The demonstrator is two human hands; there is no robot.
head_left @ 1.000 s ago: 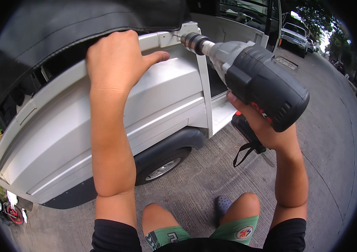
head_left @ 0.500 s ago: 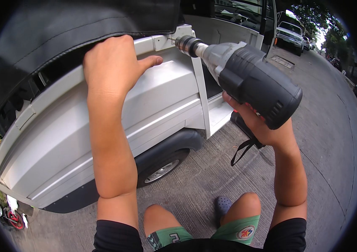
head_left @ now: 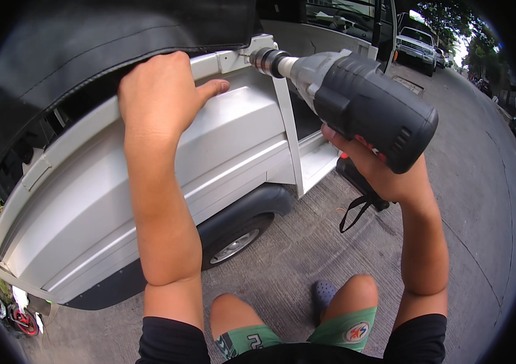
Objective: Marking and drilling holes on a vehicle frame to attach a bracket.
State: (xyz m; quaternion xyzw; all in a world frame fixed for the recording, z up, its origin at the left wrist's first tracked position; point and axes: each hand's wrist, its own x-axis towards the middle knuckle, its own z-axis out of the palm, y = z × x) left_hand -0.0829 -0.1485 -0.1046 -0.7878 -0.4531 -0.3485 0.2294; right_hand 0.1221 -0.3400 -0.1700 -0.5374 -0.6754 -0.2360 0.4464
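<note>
- Concrete pavement (head_left: 312, 242) spreads from the person's knees (head_left: 361, 291) to the vehicle's wheel (head_left: 234, 246), and on beyond the right forearm (head_left: 425, 249).
- The white top rail (head_left: 208, 65) curves along the side panel (head_left: 209, 145); a gap separates the left thumb from the drill's chuck (head_left: 265, 62).
- The right hand (head_left: 373, 170) is wrapped firmly around the handle of the dark power drill (head_left: 370, 100), which points at the rail's corner; whether its bit touches is unclear.
- The left hand's (head_left: 160, 91) fingers bend over the rail, thumb spread; tips hidden, so I cannot tell how tightly they close.
- A black cover (head_left: 112, 39) overhangs the rail, hemming in those fingers.
- Farther off stands a white pickup (head_left: 415, 45).
</note>
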